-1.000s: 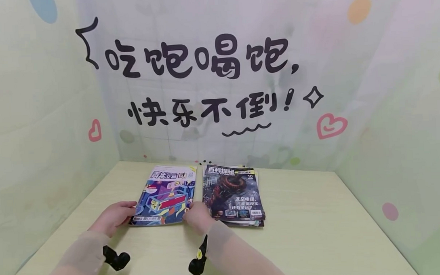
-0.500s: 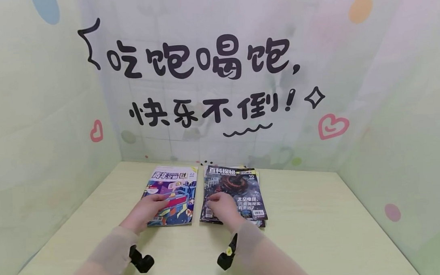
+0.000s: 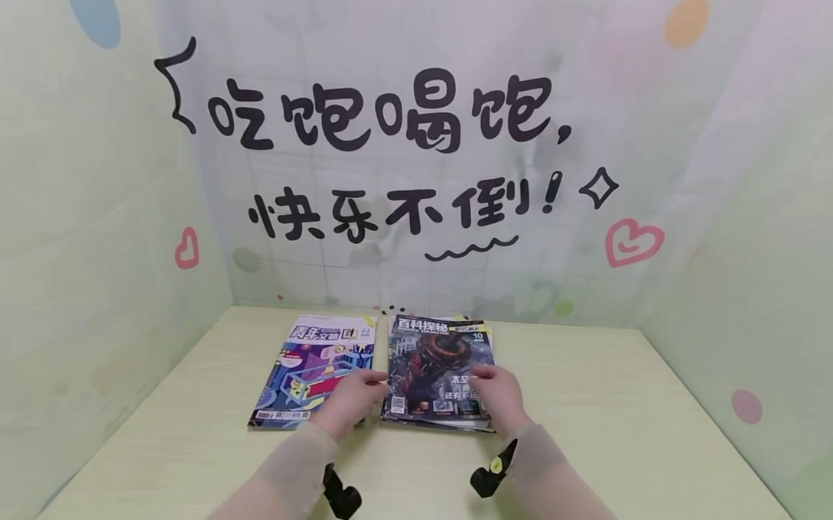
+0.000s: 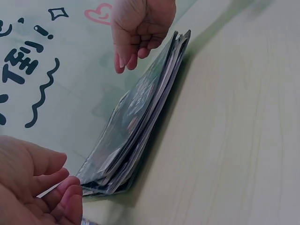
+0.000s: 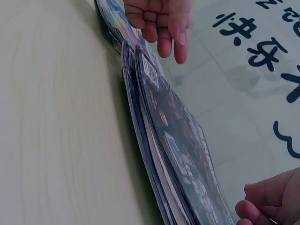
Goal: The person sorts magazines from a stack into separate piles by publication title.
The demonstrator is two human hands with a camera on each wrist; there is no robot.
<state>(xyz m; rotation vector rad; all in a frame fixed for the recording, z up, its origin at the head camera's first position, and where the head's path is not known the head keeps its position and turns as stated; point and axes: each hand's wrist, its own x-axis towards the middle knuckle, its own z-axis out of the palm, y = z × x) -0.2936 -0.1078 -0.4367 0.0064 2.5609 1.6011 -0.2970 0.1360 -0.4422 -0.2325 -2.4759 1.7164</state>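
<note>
Evidently laid flat near the middle of the back edge of the table (image 3: 622, 421), as a stack (image 3: 427, 374) with titles toward that edge, likely for upright reading from the front. Flanked by the left hand (image 3: 349, 404) and right hand (image 3: 502, 398), with fingers loosely bent, close together and pinching nothing visible, seemingly to cover both long sides evenly; impossible to tell whether touching. With a magazine (image 3: 306, 367) just to the left, toward the back left corner, presumably to keep the two apart.

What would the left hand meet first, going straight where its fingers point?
Likely the dark magazine stack: the left hand points at its left edge. Height is unclear; it might skim over.
</note>
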